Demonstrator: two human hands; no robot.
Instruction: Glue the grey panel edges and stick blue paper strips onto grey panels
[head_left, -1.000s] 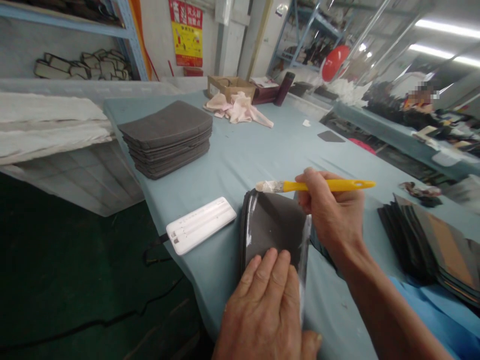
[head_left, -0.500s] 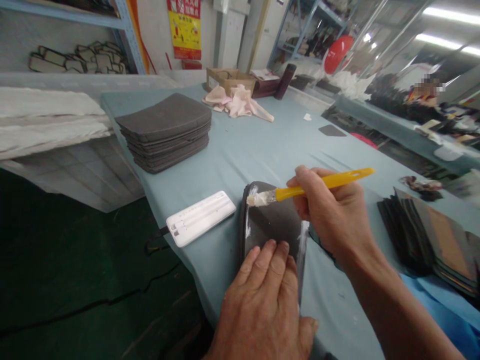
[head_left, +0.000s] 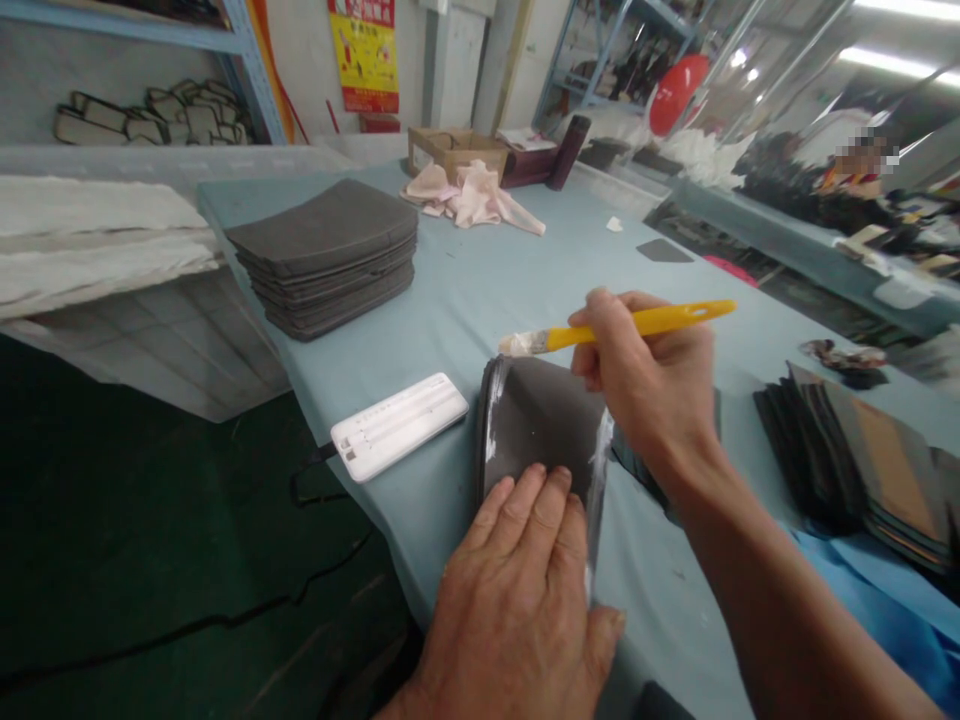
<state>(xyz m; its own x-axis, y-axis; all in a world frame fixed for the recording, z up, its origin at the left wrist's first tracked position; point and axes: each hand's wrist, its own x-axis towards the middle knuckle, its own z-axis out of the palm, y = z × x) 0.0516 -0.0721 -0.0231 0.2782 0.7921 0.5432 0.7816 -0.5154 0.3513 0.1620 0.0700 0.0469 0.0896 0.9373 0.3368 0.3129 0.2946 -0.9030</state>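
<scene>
My left hand lies flat, fingers stretched out, on a stack of dark grey panels. White paste-like smears run along the top panel's left and right edges. In my right hand is a yellow-handled paintbrush, gripped between thumb and fingers. Its bristles, coated in something white, are at the far edge of the stack; whether they touch it I cannot tell. Left of the panels lies a flat white plastic device with a dark cable at its end.
A taller stack of dark panels stands at the table's back left. Behind it are a pink cloth, a cardboard box and a dark bottle. More panels lean at right by blue fabric. The table's left edge drops to green floor.
My right hand has moved the paintbrush upward, from the top panel's upper left corner to its far edge. My left hand stays on the panels.
</scene>
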